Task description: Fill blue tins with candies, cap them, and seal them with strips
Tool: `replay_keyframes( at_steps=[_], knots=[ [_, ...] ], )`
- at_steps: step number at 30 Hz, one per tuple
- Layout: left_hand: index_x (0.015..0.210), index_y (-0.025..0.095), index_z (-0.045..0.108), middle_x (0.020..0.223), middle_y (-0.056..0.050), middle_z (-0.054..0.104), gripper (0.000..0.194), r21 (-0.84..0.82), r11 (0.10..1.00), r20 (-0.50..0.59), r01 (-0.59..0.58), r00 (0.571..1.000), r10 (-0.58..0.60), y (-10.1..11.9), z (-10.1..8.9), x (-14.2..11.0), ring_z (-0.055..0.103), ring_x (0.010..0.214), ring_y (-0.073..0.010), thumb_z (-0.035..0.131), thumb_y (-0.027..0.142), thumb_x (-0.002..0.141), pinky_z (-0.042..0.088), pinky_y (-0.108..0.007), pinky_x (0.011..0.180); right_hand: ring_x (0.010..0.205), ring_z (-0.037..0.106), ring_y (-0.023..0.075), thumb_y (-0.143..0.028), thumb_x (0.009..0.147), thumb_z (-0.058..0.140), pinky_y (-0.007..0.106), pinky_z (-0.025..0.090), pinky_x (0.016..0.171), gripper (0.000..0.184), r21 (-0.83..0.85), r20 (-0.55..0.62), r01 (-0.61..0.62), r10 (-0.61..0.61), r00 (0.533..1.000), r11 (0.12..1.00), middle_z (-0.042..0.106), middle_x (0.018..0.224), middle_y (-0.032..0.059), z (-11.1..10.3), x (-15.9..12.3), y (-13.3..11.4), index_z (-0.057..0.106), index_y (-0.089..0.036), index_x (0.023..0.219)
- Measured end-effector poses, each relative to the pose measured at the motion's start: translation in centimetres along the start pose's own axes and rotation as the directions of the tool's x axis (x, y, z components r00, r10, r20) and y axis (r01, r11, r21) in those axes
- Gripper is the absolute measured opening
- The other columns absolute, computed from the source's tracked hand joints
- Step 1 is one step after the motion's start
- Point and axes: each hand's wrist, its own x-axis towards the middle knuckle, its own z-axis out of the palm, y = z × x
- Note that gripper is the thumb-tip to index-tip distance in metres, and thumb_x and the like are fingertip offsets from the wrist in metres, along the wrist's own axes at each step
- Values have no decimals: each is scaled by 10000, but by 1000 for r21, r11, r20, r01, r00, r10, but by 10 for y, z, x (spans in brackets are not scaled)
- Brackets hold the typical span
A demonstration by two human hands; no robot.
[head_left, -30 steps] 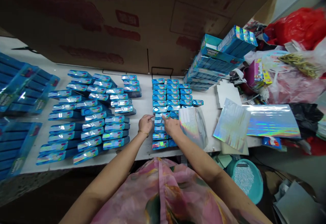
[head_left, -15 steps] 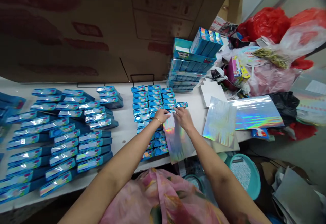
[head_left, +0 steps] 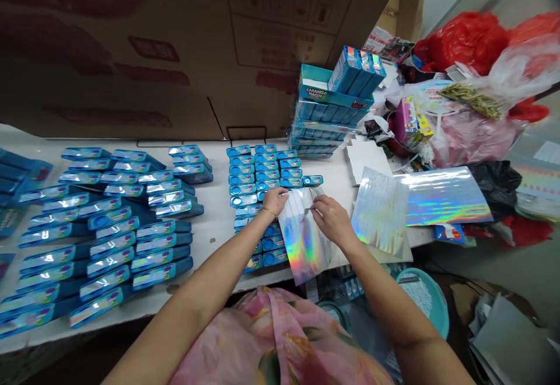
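Note:
A shiny holographic sheet [head_left: 301, 248] lies aslant over the front edge of the table, throwing rainbow reflections. At its upper left corner, my left hand [head_left: 275, 200] is closed with the edge pinched between thumb and fingers. My right hand [head_left: 331, 217] is over the sheet's right side, its thumb and forefinger pressed together; a small piece at the fingertips is too small to name. Blue small boxes [head_left: 266, 165] stand in rows directly behind and left of the sheet. One blue box [head_left: 312, 181] stands apart at the right end of a row.
Many more blue boxes [head_left: 111, 236] fill the table's left side. A large cardboard carton [head_left: 175, 99] rises behind. Stacked display boxes [head_left: 326, 114] stand at the back right. More holographic sheets [head_left: 380, 210] lie to the right, beside plastic bags [head_left: 468, 41]. A turquoise basin [head_left: 444, 309] sits below.
My right hand has moved right and toward me, away from the single blue box, fingers now pinched over the sheet. My left hand stays at the sheet's corner.

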Motion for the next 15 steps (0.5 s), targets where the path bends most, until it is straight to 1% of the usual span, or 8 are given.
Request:
replay_keyframes(
  at_steps=[2,4,5,8,9,11,13,15],
  knots=[
    [633,197,659,749,-49,644,100,-3,999,-32,-40,999,39,3,-5,-3,549,849,-240,625,158,548,383,-357,823,743,539,144,-184,772,452,267,416,682,156,140,-6,-84,86,996,987,589,832,45,-17,-3,-14,608,-184,771],
    [726,198,666,865,-57,644,134,-59,995,-74,-82,994,78,7,-13,-13,524,939,-233,612,243,612,364,-348,860,649,536,125,-207,739,476,246,416,604,129,322,10,-191,198,980,927,584,730,18,-18,1,-23,601,-187,715],
    [781,193,662,900,-60,639,191,-121,989,-86,-82,994,72,9,-19,-20,521,950,-223,584,314,656,369,-342,853,601,532,119,-230,726,485,238,412,562,126,424,40,-256,265,964,868,575,668,7,-14,5,-27,597,-184,689],
    [914,156,627,884,-77,640,439,-387,921,-25,35,998,-49,12,-43,-47,559,852,-191,459,513,721,414,-318,755,465,502,100,-304,677,523,204,368,436,154,687,186,-430,431,883,586,513,501,-29,11,19,-37,584,-167,648],
    [939,145,614,857,-76,640,481,-447,891,6,82,996,-89,12,-52,-56,566,803,-177,471,538,703,421,-303,716,439,491,94,-318,653,541,195,348,407,163,739,235,-461,454,860,491,504,483,-35,21,23,-41,580,-160,640],
    [949,135,602,789,-54,635,497,-495,859,16,129,990,-139,8,-69,-70,559,713,-144,594,505,617,416,-270,653,417,480,85,-327,601,577,183,314,373,175,798,308,-492,466,830,349,514,489,-35,39,30,-53,573,-153,622],
    [923,137,604,712,-16,614,486,-498,858,-35,129,985,-168,0,-86,-78,531,636,-107,699,401,525,401,-244,610,404,468,82,-338,573,591,179,287,351,193,812,361,-518,464,809,271,525,495,-33,56,36,-66,573,-152,621],
    [888,135,606,655,9,588,459,-504,856,-96,115,977,-188,-12,-103,-79,505,584,-86,723,330,489,390,-233,582,396,463,86,-353,568,593,180,276,345,210,802,378,-538,476,794,260,525,485,-35,75,42,-79,580,-155,634]
  ],
)
